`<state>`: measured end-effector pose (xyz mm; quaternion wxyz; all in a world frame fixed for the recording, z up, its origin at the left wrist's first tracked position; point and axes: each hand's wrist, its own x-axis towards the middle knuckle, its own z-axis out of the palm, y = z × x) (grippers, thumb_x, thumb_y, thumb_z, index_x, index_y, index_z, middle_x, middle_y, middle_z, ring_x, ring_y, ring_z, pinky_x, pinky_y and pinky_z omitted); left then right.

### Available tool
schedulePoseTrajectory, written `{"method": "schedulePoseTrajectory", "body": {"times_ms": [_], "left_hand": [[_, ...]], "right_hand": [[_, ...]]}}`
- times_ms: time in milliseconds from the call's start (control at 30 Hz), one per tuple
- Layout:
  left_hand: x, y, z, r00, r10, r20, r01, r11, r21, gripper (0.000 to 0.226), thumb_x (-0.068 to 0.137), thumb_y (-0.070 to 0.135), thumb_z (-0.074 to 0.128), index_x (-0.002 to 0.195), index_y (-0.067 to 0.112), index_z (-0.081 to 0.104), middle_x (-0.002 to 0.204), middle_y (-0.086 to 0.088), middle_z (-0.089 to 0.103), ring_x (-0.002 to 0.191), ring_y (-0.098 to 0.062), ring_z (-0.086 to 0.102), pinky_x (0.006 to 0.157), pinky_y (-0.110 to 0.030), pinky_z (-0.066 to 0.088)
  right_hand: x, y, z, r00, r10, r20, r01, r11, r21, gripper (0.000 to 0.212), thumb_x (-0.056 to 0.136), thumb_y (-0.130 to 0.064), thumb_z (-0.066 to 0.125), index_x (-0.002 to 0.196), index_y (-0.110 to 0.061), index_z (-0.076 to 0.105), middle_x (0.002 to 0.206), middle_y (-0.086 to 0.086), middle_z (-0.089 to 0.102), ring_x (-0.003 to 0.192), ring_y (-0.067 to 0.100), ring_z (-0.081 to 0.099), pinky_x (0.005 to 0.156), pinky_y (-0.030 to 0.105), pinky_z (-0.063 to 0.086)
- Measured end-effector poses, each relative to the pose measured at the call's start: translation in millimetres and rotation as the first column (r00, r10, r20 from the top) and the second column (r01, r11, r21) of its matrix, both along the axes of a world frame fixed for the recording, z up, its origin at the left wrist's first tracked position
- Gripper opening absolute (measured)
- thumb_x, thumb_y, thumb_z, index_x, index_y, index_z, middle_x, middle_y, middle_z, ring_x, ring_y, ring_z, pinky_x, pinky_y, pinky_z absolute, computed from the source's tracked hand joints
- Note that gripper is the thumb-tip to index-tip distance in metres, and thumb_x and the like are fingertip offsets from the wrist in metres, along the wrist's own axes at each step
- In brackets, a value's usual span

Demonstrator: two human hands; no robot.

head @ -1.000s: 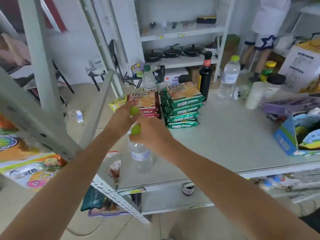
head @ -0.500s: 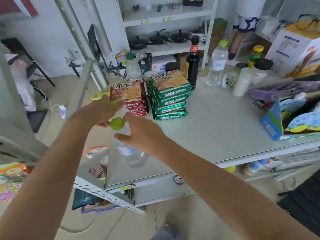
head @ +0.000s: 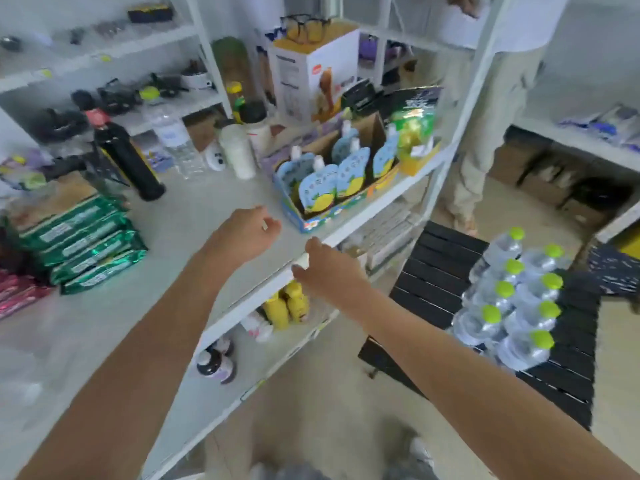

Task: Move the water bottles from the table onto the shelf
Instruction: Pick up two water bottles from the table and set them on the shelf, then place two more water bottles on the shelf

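Observation:
Several clear water bottles (head: 512,306) with lime-green caps stand packed together on a black slatted table (head: 436,271) at the right. One more clear bottle (head: 173,143) stands at the back of the grey shelf (head: 194,216). My left hand (head: 242,233) hovers over the shelf's front part, fingers loosely curled, holding nothing. My right hand (head: 325,268) is at the shelf's front edge, also holding nothing. Both hands are well left of the bottles on the table.
On the shelf are a dark sauce bottle (head: 128,161), stacked green packets (head: 86,244), a white container (head: 239,154) and a box of pouches (head: 339,181). Yellow bottles (head: 287,303) sit on the level below. A shelf post (head: 460,109) and a standing person (head: 485,133) are at right.
Both hands were on green-capped bottles at the shelf's left part; now they hold nothing. The view has swung right, bringing the black table with bottles into sight.

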<state>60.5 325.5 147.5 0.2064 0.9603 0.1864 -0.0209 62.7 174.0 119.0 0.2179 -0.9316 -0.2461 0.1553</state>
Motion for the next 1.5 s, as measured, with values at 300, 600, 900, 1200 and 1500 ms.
{"method": "schedulePoseTrajectory", "body": {"times_ms": [300,600,900,1200,1500], "left_hand": [[81,-289,-140,0.826,-0.443,-0.348,0.387,0.895,-0.221,0.033,0.093,0.041,0.036,0.086,0.013,0.053,0.077,-0.01,0.063,0.086,-0.031,0.063,0.064,-0.032,0.037],[64,-372,-195,0.718,-0.544,-0.435,0.568,0.819,-0.086,0.037,0.091,0.036,0.041,0.126,0.025,0.039,0.123,-0.018,0.046,0.106,-0.041,0.057,0.087,-0.046,0.048],[76,-347,-196,0.792,-0.513,-0.33,0.47,0.858,-0.206,0.037,0.074,0.029,0.065,0.106,0.017,0.05,0.097,-0.016,0.068,0.09,-0.036,0.064,0.071,-0.034,0.048],[21,-197,-73,0.964,-0.262,-0.04,0.237,0.918,-0.317,0.03,0.066,0.034,0.075,0.092,0.029,0.061,0.058,0.014,0.049,0.051,0.0,0.049,0.047,-0.014,0.031],[-89,18,102,0.947,0.0,0.321,0.029,0.996,-0.085,0.024,0.068,0.023,0.078,0.087,0.022,0.064,0.049,0.002,0.043,0.042,0.0,0.041,0.044,-0.01,0.029]], "right_hand": [[76,-285,-86,0.95,-0.3,-0.086,0.253,0.902,-0.349,0.041,0.092,-0.03,0.045,0.127,-0.011,0.037,0.133,0.016,0.042,0.116,0.036,0.052,0.089,0.043,0.046],[48,-368,-157,0.903,-0.38,-0.2,0.266,0.86,-0.436,0.053,0.09,-0.027,0.052,0.137,-0.027,0.028,0.15,0.008,0.018,0.124,0.03,0.048,0.091,0.044,0.048],[52,-365,-159,0.916,-0.301,-0.264,0.209,0.922,-0.325,0.038,0.085,-0.019,0.054,0.12,-0.015,0.04,0.114,0.015,0.061,0.103,0.034,0.06,0.076,0.035,0.046],[42,-241,-47,0.917,0.157,0.366,-0.092,0.977,-0.191,0.037,0.058,-0.042,0.072,0.08,-0.015,0.061,0.055,0.004,0.068,0.054,0.026,0.062,0.064,0.03,0.041],[-33,-12,87,0.848,0.042,0.528,-0.296,0.864,0.407,0.035,0.051,-0.025,0.085,0.071,-0.006,0.064,0.048,0.014,0.063,0.052,0.036,0.059,0.06,0.03,0.038]]}}
